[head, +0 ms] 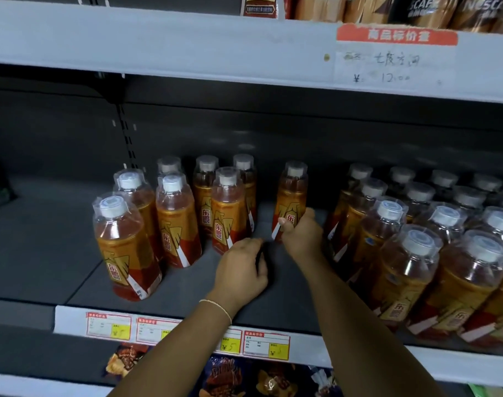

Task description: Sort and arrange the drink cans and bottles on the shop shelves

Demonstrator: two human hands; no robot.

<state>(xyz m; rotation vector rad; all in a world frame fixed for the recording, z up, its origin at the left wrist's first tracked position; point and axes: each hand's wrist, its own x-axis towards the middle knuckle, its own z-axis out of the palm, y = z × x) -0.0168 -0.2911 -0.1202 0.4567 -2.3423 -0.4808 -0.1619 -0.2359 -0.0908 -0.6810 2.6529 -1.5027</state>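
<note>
2 hands reach onto the grey shelf (44,253). The right hand (300,233) grips a lone orange bottle (291,193) low on its label, thumb and fingers curled round it. The bottle stands upright between 7 bottles (175,219) at left and a packed block (416,253) at right. The left hand (240,270) rests knuckles-up just beside it, fingers bent under; whether they hold anything cannot be told.
</note>
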